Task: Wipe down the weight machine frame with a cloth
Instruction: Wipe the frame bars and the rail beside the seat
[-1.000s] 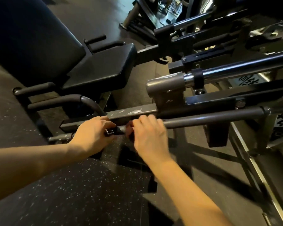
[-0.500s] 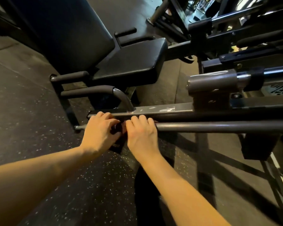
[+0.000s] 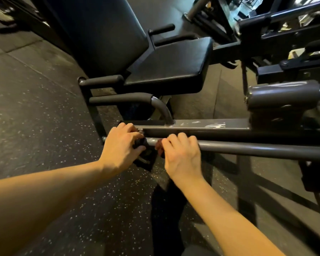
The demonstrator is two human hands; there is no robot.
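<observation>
Step in hand: wiping the round bar [image 3: 248, 147]. My right hand [image 3: 183, 156] curls over it, cloth [image 3: 158, 147] barely visible; my left hand [image 3: 121, 150] grips a dark clip [image 3: 146, 157] at its end. Next: slide rightward along it.

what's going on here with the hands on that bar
A person crouches beside a weight machine, working at the end of its round grey metal bar. The left hand grips a dark cloth at the bar's end, while the right hand curls over the bar beside it. The black padded seat sits behind.
</observation>
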